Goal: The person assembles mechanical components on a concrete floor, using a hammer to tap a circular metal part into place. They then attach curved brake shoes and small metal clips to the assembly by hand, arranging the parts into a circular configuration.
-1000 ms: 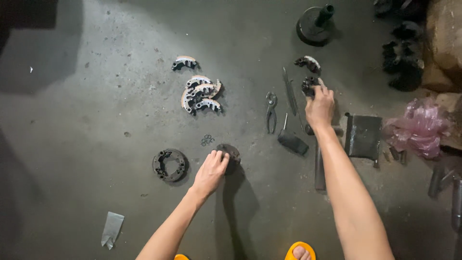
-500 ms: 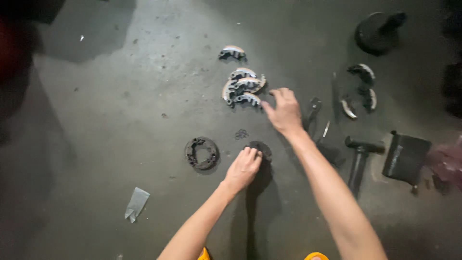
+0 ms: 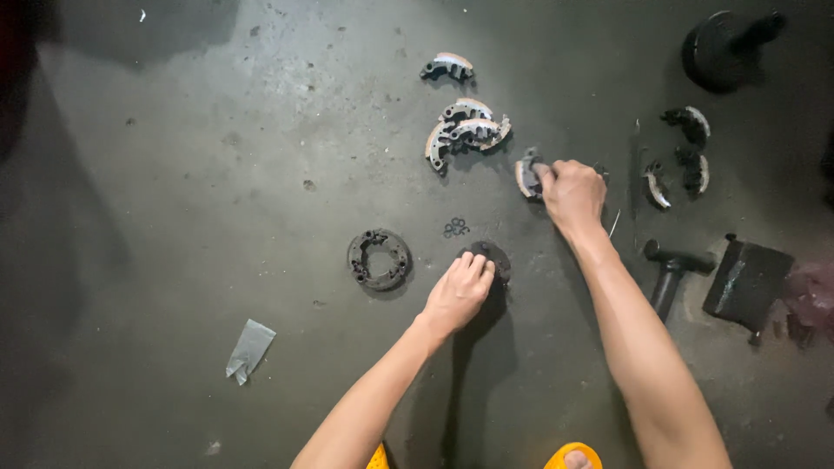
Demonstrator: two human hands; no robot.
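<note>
Here I am crouching over a dark concrete floor (image 3: 191,174), with both arms reaching out in front of me. My right hand (image 3: 573,193) is closing its fingers (image 3: 546,170) around a curved brake shoe (image 3: 526,178), gripping it at its near end just above the floor; the shoe's pale lining is showing to the left of my knuckles. My left hand (image 3: 458,293) is resting palm down on a small dark disc (image 3: 493,259), the fingers (image 3: 476,266) lying loosely curled over its near edge, pressing rather than clasping it.

Just left of that disc a dark ring plate (image 3: 379,259) is lying flat, and between the two, a little farther from me, a small clip (image 3: 455,228) is sitting on the floor. Beyond my right hand a cluster of three shoes (image 3: 465,132) is lying touching one another, with a single shoe (image 3: 447,66) apart above them. To the right, three more dark shoes (image 3: 682,152) are scattered well apart from the cluster. A hammer (image 3: 671,267) is lying beside my right forearm, next to a dark box (image 3: 747,282). A round black part (image 3: 721,48) is standing at the far right corner. A scrap of clear plastic (image 3: 249,349) is lying near left. My orange sandal (image 3: 573,454) is peeking in at the bottom edge.
</note>
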